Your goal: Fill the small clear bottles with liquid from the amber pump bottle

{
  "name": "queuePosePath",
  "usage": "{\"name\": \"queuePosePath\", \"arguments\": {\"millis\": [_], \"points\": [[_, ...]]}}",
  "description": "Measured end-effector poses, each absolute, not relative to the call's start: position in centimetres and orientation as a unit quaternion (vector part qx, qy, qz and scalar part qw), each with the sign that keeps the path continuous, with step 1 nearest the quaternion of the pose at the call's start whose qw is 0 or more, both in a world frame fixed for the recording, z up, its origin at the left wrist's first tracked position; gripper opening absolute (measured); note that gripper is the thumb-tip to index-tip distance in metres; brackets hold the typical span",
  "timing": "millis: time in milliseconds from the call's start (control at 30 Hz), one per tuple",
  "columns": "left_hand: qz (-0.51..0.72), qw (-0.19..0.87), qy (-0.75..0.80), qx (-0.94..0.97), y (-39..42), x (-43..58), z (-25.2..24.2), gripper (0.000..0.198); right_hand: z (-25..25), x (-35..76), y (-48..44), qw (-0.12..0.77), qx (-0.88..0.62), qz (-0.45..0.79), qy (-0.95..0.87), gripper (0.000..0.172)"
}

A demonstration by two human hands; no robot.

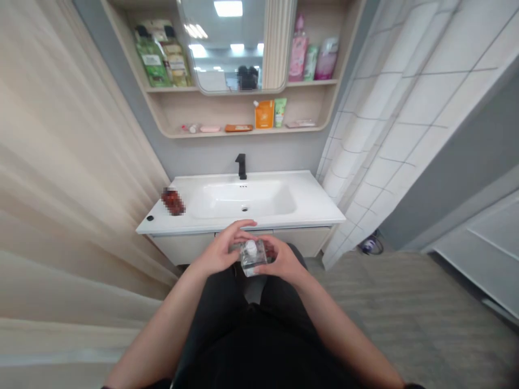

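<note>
A clear, squarish bottle with a white top is in front of the washbasin, above my lap. My right hand is closed around its right side, thumb at the front and fingers partly hidden behind. On the left, my left hand has its fingers stretched out and apart, reaching over the far side of the bottle. Its thumb is by the bottle's left edge; I cannot tell if it touches. A reddish-brown item, blurred out, lies on the counter's left side near a small black cap.
Ahead is a white washbasin with a black faucet. Above it hangs a mirror cabinet with bottles, an orange pouch and a green tube. Curtains flank the left; a white checked curtain hangs right.
</note>
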State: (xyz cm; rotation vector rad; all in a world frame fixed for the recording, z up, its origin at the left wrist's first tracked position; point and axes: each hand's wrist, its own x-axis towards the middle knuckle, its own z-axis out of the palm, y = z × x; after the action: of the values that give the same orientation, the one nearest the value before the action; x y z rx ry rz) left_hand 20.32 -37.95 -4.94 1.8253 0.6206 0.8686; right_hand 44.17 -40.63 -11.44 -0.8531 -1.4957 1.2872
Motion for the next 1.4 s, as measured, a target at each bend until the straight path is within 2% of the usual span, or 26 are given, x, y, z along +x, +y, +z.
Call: {"name": "queuePosePath", "arguments": {"millis": [100, 233, 400, 467, 567, 633, 800, 1100, 1267, 1400], "points": [[0.368, 0.47, 0.262, 0.758, -37.9, 20.3, -5.0, 0.075, -11.4, 44.2, -40.7, 0.479, -0.345, 0.529, -0.61, 0.082], [0.383, 0.504, 0.25, 0.732, -37.9, 20.3, -5.5, 0.063, -11.2, 44.3, -40.7, 0.483, -0.345, 0.534, -0.602, 0.084], [0.39, 0.449, 0.284, 0.752, -38.0, 20.5, -5.4, 0.082, -11.0, 44.2, -40.7, 0.476, -0.353, 0.526, -0.611, 0.083], [0.398, 0.437, 0.295, 0.751, -38.1, 20.6, -5.3, 0.077, -11.0, 44.1, -40.7, 0.474, -0.361, 0.516, -0.616, 0.083], [0.397, 0.477, 0.251, 0.743, -38.3, 20.4, -5.0, 0.064, -11.1, 44.0, -40.8, 0.475, -0.367, 0.5, -0.624, 0.082], [0.402, 0.475, 0.235, 0.747, -38.4, 20.5, -4.9, 0.064, -11.0, 43.9, -40.9, 0.479, -0.364, 0.504, -0.62, 0.083], [0.448, 0.419, 0.339, 0.713, -38.9, 21.9, -5.5, 0.075, -10.6, 43.6, -41.1, 0.494, -0.382, 0.494, -0.606, 0.085], [0.471, 0.564, 0.321, 0.598, -38.7, 23.1, -8.1, 0.071, -11.8, 44.9, -40.9, 0.474, -0.324, 0.594, -0.564, 0.089], [0.472, 0.551, 0.349, 0.593, -38.2, 23.6, -11.2, 0.071, -13.5, 45.2, -40.0, 0.465, -0.327, 0.61, -0.552, 0.089], [0.462, 0.488, 0.36, 0.648, -36.3, 22.6, -13.0, 0.07, -15.6, 46.2, -38.4, 0.506, -0.385, 0.555, -0.537, 0.087]]}}
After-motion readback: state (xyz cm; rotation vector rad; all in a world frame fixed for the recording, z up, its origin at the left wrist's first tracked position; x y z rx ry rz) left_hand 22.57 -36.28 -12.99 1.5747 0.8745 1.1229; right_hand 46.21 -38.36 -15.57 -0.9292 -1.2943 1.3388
